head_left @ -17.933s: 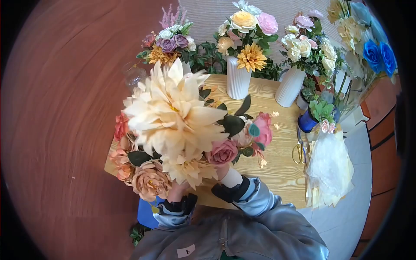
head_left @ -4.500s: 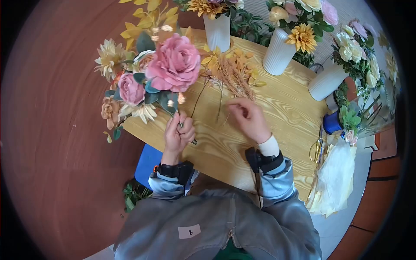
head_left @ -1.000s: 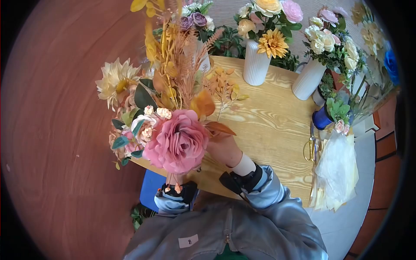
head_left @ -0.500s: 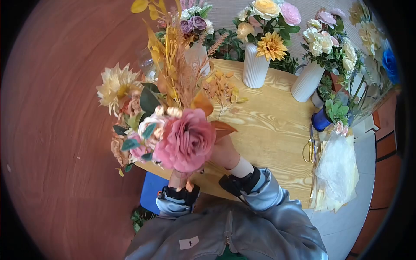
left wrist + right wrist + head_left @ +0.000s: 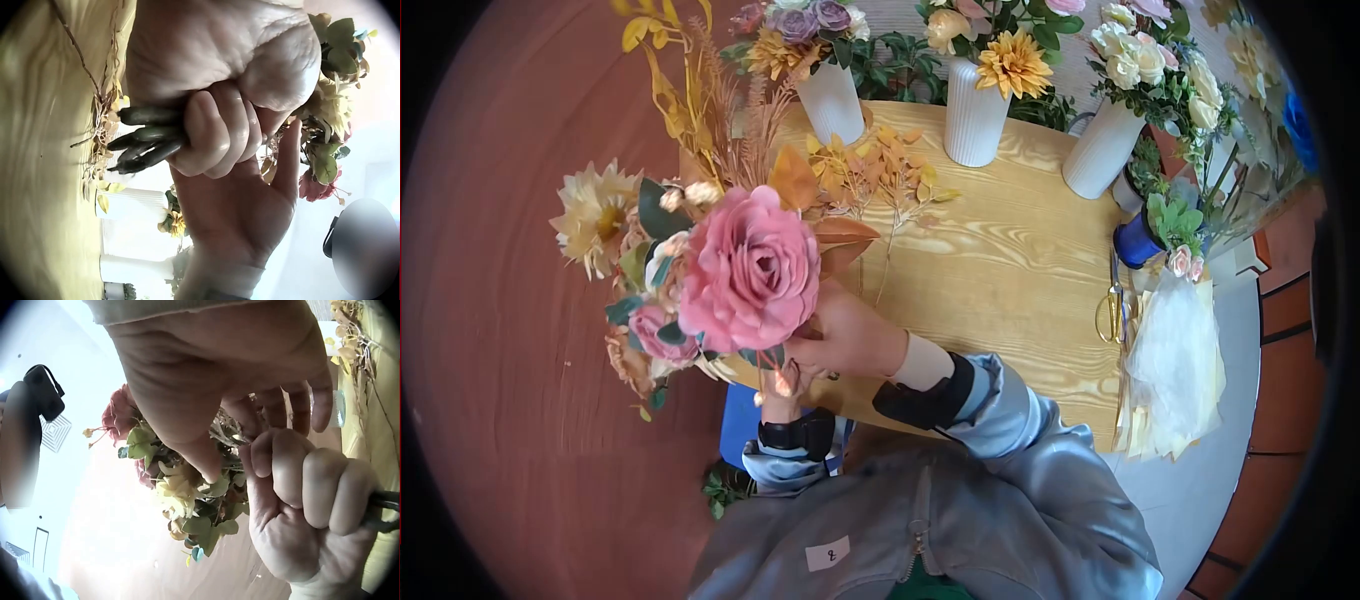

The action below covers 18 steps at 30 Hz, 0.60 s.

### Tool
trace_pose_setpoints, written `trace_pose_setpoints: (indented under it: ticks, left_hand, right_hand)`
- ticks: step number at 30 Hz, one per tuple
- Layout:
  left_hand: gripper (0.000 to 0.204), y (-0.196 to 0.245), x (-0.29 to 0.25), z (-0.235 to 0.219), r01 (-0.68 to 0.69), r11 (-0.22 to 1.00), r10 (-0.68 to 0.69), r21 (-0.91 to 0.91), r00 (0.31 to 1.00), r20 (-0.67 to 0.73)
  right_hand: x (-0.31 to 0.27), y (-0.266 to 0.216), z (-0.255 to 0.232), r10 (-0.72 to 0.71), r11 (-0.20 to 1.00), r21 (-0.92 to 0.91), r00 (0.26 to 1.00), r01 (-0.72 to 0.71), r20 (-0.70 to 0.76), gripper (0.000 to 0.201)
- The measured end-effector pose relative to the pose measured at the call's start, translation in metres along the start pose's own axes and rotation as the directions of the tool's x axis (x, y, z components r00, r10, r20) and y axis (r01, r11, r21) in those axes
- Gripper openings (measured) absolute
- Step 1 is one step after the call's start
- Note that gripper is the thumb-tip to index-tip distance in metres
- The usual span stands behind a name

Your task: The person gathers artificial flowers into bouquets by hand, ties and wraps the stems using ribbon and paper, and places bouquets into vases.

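My left hand (image 5: 219, 131) is wrapped round the stems (image 5: 150, 140) of an artificial flower bouquet; their dark ends poke out below the fist in the left wrist view. A large pink rose (image 5: 755, 262) faces the head camera, with a cream dahlia (image 5: 595, 220) to its left. Tall yellow leaf sprays (image 5: 675, 115) and feathery tan grass (image 5: 735, 130) rise behind. Just above the fist, my right hand (image 5: 219, 369) lies beside the upper stems, thumb on one side and loosely bent fingers on the other. From the head, the rose hides part of both hands.
Loose yellow leaf sprigs (image 5: 890, 180) lie on the wooden table (image 5: 1000, 300). White ribbed vases (image 5: 977, 115) of flowers line the back. At right are gold-handled scissors (image 5: 1111, 315), a blue pot (image 5: 1137, 242) and pale wrapping sheets (image 5: 1175, 360).
Since half a second ago the bouquet and both hands have shifted left in the head view, which has also tilted. Yellow sprays and tan grass, lying on the table 4.5 seconds ago, now stand in the bouquet.
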State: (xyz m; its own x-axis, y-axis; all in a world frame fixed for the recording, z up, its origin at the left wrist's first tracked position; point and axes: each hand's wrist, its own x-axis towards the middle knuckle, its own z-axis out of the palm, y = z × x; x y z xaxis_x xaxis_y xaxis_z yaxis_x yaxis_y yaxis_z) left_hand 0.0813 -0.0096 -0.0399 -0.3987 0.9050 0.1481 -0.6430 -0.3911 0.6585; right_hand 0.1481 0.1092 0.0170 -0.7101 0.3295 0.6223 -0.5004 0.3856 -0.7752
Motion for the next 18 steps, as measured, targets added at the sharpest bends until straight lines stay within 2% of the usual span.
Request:
trace_pose_setpoints:
  ticks: [1,2,3,5,6,9,13,14,15,16,17,18]
  left_hand:
    - [0.036,0.003,-0.003,0.015,-0.037,0.992,0.061,0.123,0.977,-0.204]
    - [0.038,0.005,-0.004,0.022,-0.046,0.967,0.145,0.25,0.909,-0.39]
    - [0.038,0.006,-0.005,0.019,-0.042,0.968,0.141,0.249,0.909,-0.393]
    - [0.035,0.009,-0.009,0.01,-0.076,0.971,0.148,0.227,0.935,-0.323]
    - [0.034,0.012,-0.009,0.003,-0.09,0.973,0.151,0.214,0.946,-0.288]
    - [0.031,0.02,-0.014,-0.017,-0.152,0.974,0.183,0.17,0.967,-0.179]
    - [0.028,0.03,-0.014,-0.029,-0.23,0.968,0.234,0.104,0.972,-0.029]
    - [0.028,0.03,-0.014,-0.023,-0.236,0.967,0.24,0.1,0.97,-0.032]
    - [0.024,0.035,-0.008,0.002,-0.171,0.949,0.232,0.266,0.948,-0.217]
    - [0.026,0.037,-0.003,0.015,-0.071,0.911,0.245,0.407,0.886,-0.394]
    - [0.026,0.041,0.0,0.009,-0.072,0.914,0.244,0.4,0.884,-0.398]
    - [0.023,0.048,0.002,-0.001,-0.081,0.971,0.134,0.225,0.964,-0.231]
  right_hand:
    - [0.004,-0.007,0.001,0.009,0.999,0.044,0.999,-0.011,0.049,0.03]
    - [0.006,-0.011,0.003,0.015,0.996,0.089,0.995,-0.024,0.099,0.029]
    - [0.007,-0.008,0.009,0.019,0.996,0.09,0.995,-0.028,0.097,0.029]
    - [0.007,-0.002,0.025,0.003,0.995,-0.103,1.0,-0.004,-0.004,0.028]
    - [0.008,0.003,0.03,0.05,0.989,-0.137,0.998,-0.046,0.026,0.028]
    - [0.012,0.007,0.043,0.022,0.992,-0.124,1.0,-0.022,-0.003,0.028]
    - [0.018,0.001,0.042,0.115,0.993,-0.007,0.99,-0.115,0.083,0.025]
    - [0.019,-0.003,0.036,0.115,0.993,-0.009,0.989,-0.115,0.09,0.025]
    - [0.022,-0.014,0.024,0.201,0.974,0.061,0.959,-0.217,0.201,0.021]
    - [0.024,-0.018,0.012,0.275,0.938,0.117,0.908,-0.325,0.316,0.018]
    - [0.022,-0.013,0.002,0.281,0.937,0.112,0.905,-0.331,0.32,0.018]
    - [0.02,-0.002,-0.008,0.398,0.91,0.02,0.886,-0.414,0.238,0.019]
